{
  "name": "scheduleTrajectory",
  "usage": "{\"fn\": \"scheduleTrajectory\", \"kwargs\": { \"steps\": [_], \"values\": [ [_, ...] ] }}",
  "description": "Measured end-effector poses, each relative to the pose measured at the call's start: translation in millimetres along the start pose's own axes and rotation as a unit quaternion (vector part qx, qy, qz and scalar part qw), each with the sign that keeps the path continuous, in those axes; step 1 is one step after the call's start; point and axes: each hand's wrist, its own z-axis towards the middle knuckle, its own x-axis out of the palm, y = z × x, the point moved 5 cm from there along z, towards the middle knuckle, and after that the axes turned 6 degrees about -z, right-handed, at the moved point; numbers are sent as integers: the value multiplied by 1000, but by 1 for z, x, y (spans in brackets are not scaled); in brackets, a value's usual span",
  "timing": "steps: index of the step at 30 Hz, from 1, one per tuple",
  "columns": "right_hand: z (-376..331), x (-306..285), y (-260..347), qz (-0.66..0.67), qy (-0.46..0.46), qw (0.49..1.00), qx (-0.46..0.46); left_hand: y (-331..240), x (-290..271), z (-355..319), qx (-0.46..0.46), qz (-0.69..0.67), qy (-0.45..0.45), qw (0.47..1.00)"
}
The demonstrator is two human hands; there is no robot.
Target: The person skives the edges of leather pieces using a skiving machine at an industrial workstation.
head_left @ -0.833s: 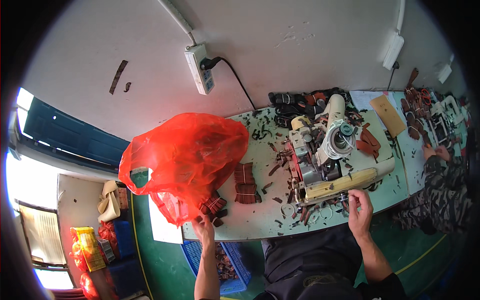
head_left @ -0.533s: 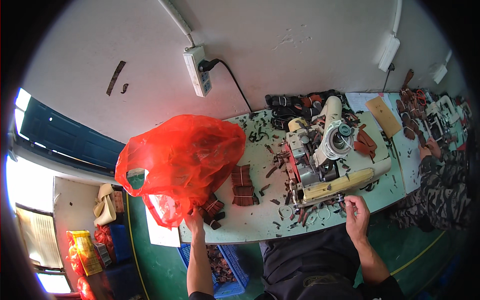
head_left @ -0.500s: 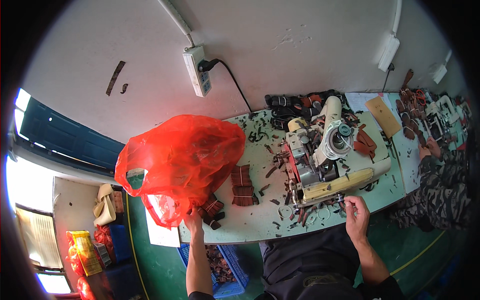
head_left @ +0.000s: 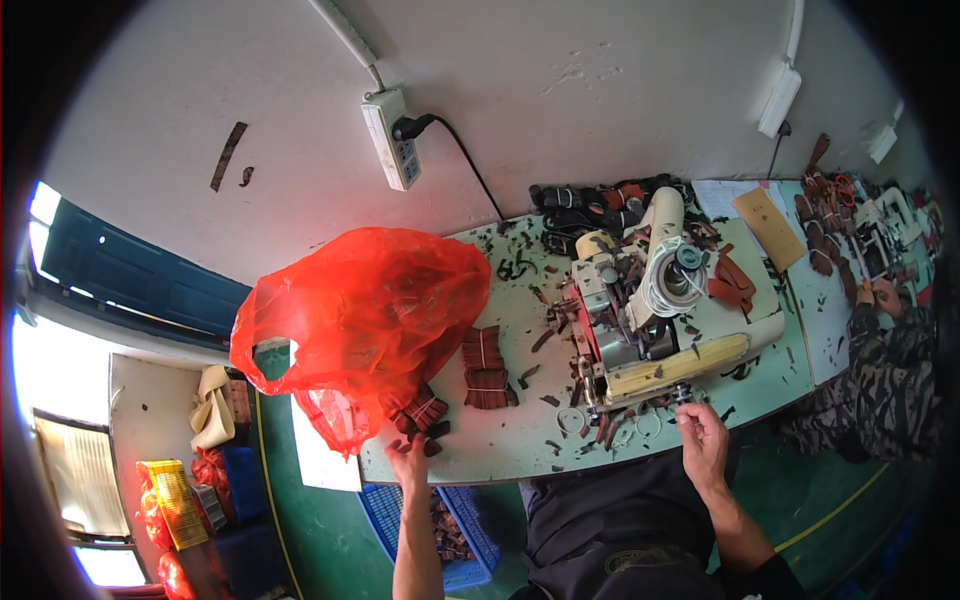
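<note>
My left hand (head_left: 408, 464) is at the table's front edge, its fingertips against small dark brown pieces beside a banded brown bundle (head_left: 424, 408). The fingers look closed; what they grip is hidden. A large red plastic bag (head_left: 370, 310) slumps just above it, partly over that bundle. Two more banded bundles of brown strips (head_left: 484, 368) lie to the bag's right. My right hand (head_left: 704, 446) is curled with its fingertips together, just below the front bar of a cream machine (head_left: 640, 300). Whether anything small is between those fingers I cannot make out.
Dark scraps and several rings (head_left: 571, 420) litter the pale green tabletop (head_left: 520, 440). Below the edge stands a blue crate (head_left: 470, 572) of brown pieces. Dark bundles (head_left: 570, 200) line the wall. At far right, a person in a camouflage sleeve (head_left: 860, 370) works at another machine.
My left hand has drawn down and slightly right, away from the bag's lower edge. My right hand has dropped a little, away from the machine's front bar.
</note>
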Motion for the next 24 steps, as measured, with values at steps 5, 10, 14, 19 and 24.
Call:
{"fn": "scheduleTrajectory", "kwargs": {
  "steps": [5,10,14,19,24],
  "values": [
    [-7,11,2,26,31,999,10,-6,8,-20,62,52,22,996],
    [-24,46,24,53,121,991,-14,-5,6,-42,4,34,26,999],
    [-44,82,43,61,230,971,-37,0,9,-63,-32,-50,54,997],
    [-53,124,63,98,294,947,-78,-23,42,-124,-172,-374,256,875],
    [-43,142,84,117,277,950,-81,-46,68,-171,-224,-430,382,787]
  ]
}}
